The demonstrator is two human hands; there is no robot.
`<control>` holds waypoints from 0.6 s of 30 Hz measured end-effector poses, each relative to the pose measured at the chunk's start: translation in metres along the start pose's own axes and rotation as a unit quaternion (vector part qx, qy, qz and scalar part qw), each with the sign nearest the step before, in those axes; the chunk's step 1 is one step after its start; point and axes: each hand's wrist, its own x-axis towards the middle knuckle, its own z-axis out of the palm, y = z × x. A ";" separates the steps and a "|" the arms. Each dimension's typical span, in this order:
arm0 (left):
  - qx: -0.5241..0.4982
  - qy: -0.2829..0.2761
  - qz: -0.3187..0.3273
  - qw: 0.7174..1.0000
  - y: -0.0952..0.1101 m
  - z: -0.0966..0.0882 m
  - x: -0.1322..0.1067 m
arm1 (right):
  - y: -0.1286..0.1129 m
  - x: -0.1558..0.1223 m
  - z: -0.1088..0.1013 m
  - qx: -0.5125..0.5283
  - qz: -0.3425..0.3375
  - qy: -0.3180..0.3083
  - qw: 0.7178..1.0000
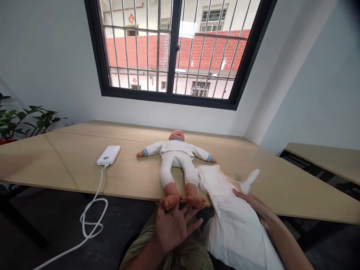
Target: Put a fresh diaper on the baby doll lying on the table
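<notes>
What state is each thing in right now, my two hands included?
Doll: on its back, clothed, feet bare
White diaper: spread out, partly past the table edge
Left hand: open, palm up, fingers spread by the doll's feet
Right hand: holding the white diaper's edge
Power bank: lying flat, cable plugged in
Cable: loosely looped below table level
Window: appears closed

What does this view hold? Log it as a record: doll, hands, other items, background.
Doll: on its back, arms spread, dressed in white
Left hand: palm up, fingers spread by the doll's feet; contact unclear
Right hand: grips the edge of a white diaper
Power bank: on the table, cable attached
Background: barred window, plant at left
</notes>
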 end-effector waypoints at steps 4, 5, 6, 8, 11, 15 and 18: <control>0.027 0.017 -0.012 0.999 0.026 0.021 0.013 | -0.002 -0.002 0.001 0.013 0.020 -0.010 1.000; 0.018 0.001 -0.005 1.000 0.034 0.025 0.016 | -0.003 -0.004 0.002 0.022 0.027 -0.014 0.999; 0.001 -0.020 0.005 1.000 0.041 0.030 0.018 | -0.003 -0.006 0.004 0.032 0.039 -0.018 0.999; -0.037 -0.065 0.025 0.997 0.054 0.039 0.023 | -0.004 -0.013 0.010 0.056 0.072 -0.038 0.995; -0.070 -0.107 0.046 0.991 0.075 0.056 0.036 | -0.002 -0.021 0.024 0.086 0.111 -0.087 0.986; -0.104 -0.147 0.057 0.982 0.106 0.083 0.067 | 0.003 -0.017 0.055 0.051 0.091 -0.118 0.987; -0.111 -0.146 0.055 0.981 0.128 0.106 0.092 | 0.003 0.003 0.086 0.028 0.082 -0.124 0.988</control>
